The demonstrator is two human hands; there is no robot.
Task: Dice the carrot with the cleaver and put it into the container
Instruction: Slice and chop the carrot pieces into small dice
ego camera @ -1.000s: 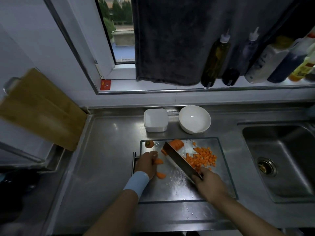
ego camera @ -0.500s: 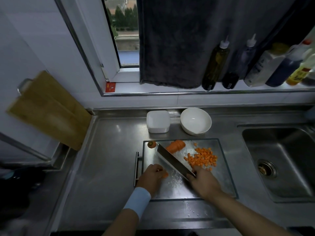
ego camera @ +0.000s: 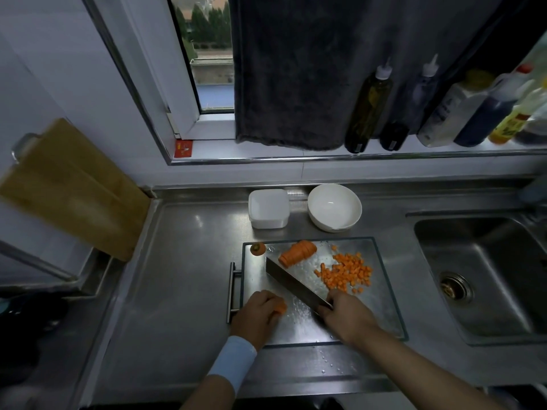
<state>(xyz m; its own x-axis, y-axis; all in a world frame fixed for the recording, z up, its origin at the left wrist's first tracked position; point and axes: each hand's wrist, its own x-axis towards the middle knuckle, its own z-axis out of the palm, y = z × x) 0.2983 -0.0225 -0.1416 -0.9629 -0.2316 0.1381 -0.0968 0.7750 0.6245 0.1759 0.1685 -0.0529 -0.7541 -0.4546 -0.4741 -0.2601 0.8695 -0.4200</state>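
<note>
While the left hand (ego camera: 260, 313) curled over a few carrot slices (ego camera: 280, 306) near the left edge of the steel chopping board (ego camera: 381, 306), the right hand (ego camera: 346, 316) was wrapped round the cleaver (ego camera: 296, 284), whose blade slanted across the board just beside those slices. Fingers tucked in like that looked like a guard for the fingertips as the next cut lined up. The diced carrot (ego camera: 344, 272) sat heaped on the right side, probably swept there to leave cutting room. A fanned carrot chunk (ego camera: 297, 253) waited at the far edge, and a carrot stub (ego camera: 258, 249) lay apart at the far left corner, likely waste. The square white container (ego camera: 268, 208) stood just behind the board beside a white bowl (ego camera: 334, 207), within easy reach, and no carrot showed in it. The cleaver's handle was buried in the fist, the slices under the fingers couldn't be counted, and whether the edge touched the board was hard to tell.
</note>
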